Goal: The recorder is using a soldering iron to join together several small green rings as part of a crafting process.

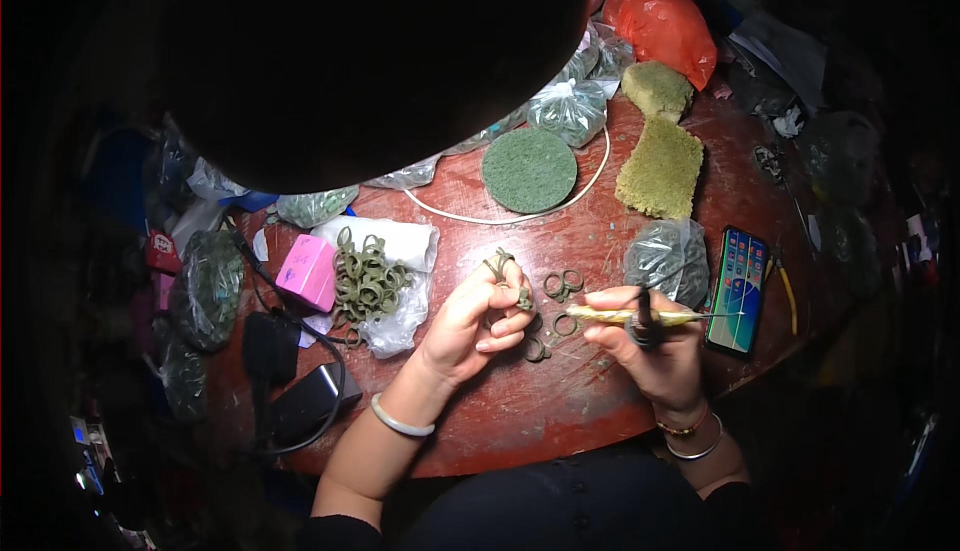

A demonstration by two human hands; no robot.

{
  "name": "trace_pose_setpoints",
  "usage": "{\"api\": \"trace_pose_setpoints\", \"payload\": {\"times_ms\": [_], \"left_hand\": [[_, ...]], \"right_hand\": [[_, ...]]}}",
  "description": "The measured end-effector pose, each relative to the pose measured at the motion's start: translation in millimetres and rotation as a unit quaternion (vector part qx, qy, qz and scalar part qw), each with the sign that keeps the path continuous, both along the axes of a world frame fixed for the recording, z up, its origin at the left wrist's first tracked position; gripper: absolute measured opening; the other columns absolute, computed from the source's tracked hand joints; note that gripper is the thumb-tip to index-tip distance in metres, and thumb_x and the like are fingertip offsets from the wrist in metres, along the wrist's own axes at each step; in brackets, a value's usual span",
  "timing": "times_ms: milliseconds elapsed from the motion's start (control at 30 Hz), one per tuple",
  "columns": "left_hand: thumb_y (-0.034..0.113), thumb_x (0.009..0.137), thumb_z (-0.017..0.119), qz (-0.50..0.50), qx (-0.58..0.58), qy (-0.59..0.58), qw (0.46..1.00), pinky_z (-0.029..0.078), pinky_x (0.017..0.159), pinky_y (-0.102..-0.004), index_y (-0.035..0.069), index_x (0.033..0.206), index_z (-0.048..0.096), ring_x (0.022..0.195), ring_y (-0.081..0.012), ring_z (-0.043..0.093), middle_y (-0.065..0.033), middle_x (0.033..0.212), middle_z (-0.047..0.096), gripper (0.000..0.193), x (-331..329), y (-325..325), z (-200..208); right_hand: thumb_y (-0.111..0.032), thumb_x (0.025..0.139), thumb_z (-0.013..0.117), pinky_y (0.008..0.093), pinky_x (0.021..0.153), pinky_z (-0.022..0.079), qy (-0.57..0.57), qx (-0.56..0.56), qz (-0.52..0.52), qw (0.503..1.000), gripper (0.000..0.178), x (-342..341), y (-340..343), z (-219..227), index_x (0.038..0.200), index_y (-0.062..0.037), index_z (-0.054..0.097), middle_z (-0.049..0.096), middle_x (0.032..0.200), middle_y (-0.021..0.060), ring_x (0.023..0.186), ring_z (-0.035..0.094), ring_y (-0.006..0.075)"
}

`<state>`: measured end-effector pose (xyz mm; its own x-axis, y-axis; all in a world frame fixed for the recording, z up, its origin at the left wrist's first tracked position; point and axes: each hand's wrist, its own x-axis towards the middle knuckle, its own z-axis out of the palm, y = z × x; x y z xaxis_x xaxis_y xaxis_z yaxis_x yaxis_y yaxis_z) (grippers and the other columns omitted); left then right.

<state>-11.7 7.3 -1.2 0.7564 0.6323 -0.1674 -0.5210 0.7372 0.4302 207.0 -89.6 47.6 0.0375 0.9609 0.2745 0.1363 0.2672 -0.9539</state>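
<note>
My left hand point(478, 316) is closed around a few small olive-green rings point(500, 263). One ring stands up above the fingers, and a lumpy green piece shows at the fingertips. In my right hand point(650, 351), fingers and thumb grip a thin tool with a yellow handle point(620, 315); its slim metal shaft points right, toward the phone. A dark object point(647, 323) crosses the tool at the grip, and its kind is unclear. Between the hands, several loose olive-green rings point(564, 284) lie on the red table point(560, 401).
A heap of green rings point(368, 281) sits on clear plastic beside a pink block point(306, 272). Farther back are a round green pad point(529, 170) and a yellowish sponge point(661, 167). A lit phone point(737, 291) lies right. Black cable point(335, 391) runs left; bags line the back.
</note>
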Motion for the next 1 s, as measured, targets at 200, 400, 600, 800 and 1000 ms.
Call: {"api": "trace_pose_setpoints", "payload": {"times_ms": [200, 400, 600, 800, 1000], "left_hand": [[0.006, 0.094, 0.058, -0.005, 0.014, 0.022, 1.0, 0.03, 0.038, -0.0163, 0.004, 0.098, 0.05, 0.06, -0.0087, 0.044, -0.0093, 0.095, 0.051, 0.01, 2.1, -2.4, 2.3], [0.008, 0.095, 0.06, 0.005, 0.035, 0.046, 0.998, 0.029, 0.037, -0.0166, 0.004, 0.096, 0.049, 0.056, -0.0079, 0.043, -0.0087, 0.091, 0.051, 0.011, 3.3, -3.6, 1.7], [0.007, 0.095, 0.06, 0.004, 0.044, 0.052, 0.998, 0.028, 0.037, -0.0172, 0.004, 0.096, 0.049, 0.056, -0.0068, 0.041, -0.0076, 0.088, 0.05, 0.011, 4.5, -3.9, 3.8], [0.005, 0.095, 0.059, -0.006, 0.027, 0.05, 0.998, 0.029, 0.039, -0.0158, 0.005, 0.098, 0.05, 0.059, -0.0068, 0.042, -0.0063, 0.089, 0.051, 0.009, 3.0, -3.8, 0.1], [0.004, 0.095, 0.055, 0.007, -0.001, 0.026, 1.0, 0.029, 0.039, -0.0155, 0.005, 0.101, 0.051, 0.06, -0.008, 0.042, -0.0067, 0.091, 0.052, 0.007, 1.6, -2.9, 1.2]], "right_hand": [[0.012, 0.073, 0.072, 0.032, 0.073, 0.054, -0.085, 0.117, -0.014, 0.989, 0.037, -9.5, 13.3, -14.8, 0.107, -0.0008, 0.073, 0.074, 0.097, 0.0114, 0.081, 0.069, 0.0222], [0.011, 0.071, 0.073, 0.0328, 0.075, 0.055, -0.11, 0.111, -0.016, 0.988, 0.038, -10.3, 12.8, -12.1, 0.107, -0.0014, 0.073, 0.074, 0.097, 0.0113, 0.083, 0.07, 0.0237], [0.01, 0.073, 0.074, 0.0328, 0.076, 0.055, -0.098, 0.106, -0.004, 0.99, 0.035, -11.9, 14.4, -7.0, 0.106, -0.0006, 0.073, 0.074, 0.097, 0.0111, 0.085, 0.07, 0.0239], [0.002, 0.091, 0.072, 0.0246, 0.075, 0.053, 0.102, -0.081, -0.014, 0.991, 0.014, -4.9, 5.9, -5.9, 0.105, 0.0043, 0.071, 0.072, 0.096, 0.0059, 0.085, 0.066, 0.009], [0.004, 0.089, 0.072, 0.0261, 0.076, 0.054, 0.034, -0.022, -0.029, 0.999, 0.018, -7.1, 6.1, -13.4, 0.107, 0.0057, 0.07, 0.072, 0.1, 0.0086, 0.089, 0.067, 0.0119]]}}
